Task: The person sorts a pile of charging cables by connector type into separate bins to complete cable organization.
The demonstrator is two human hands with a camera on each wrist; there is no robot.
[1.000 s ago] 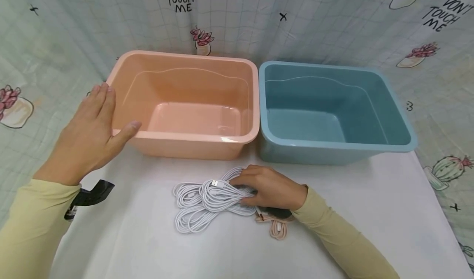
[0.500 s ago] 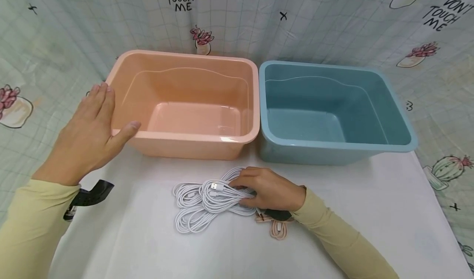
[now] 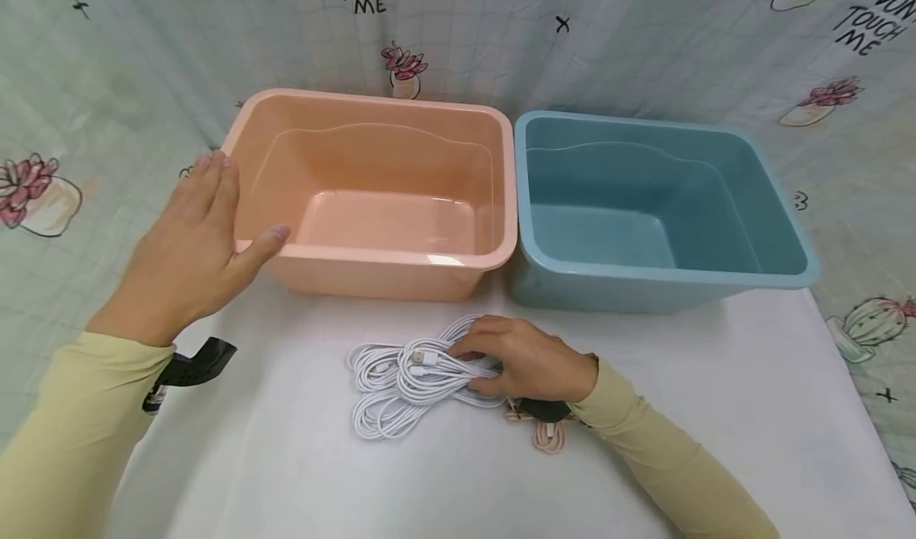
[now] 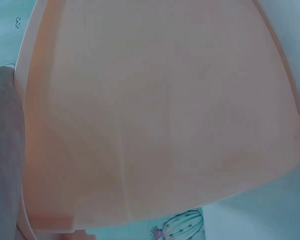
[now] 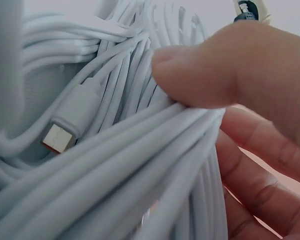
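Note:
My left hand (image 3: 189, 245) lies with straight fingers along the left rim of the peach plastic bin (image 3: 379, 254), its thumb over the front corner. The bin's outer wall fills most of the left wrist view. In front of the bins, my right hand (image 3: 531, 362) grips the right end of a coiled white USB cable (image 3: 422, 384) in a pile of white coils. A metal-tipped connector (image 5: 60, 136) shows beside the thumb (image 5: 190, 75) in the right wrist view, with the fingers behind the strands. A small pinkish coiled cable (image 3: 549, 437) lies partly hidden under the right wrist.
A blue plastic bin (image 3: 673, 271) stands at the right, close beside the peach one. Both bins show bare floors. The white-covered table (image 3: 343, 483) reaches toward the front, and a printed cloth (image 3: 472, 38) hangs behind and at the sides.
The head view has shifted a little, so everything appears slightly farther right and higher. Both hands keep their places on the bin and the cable.

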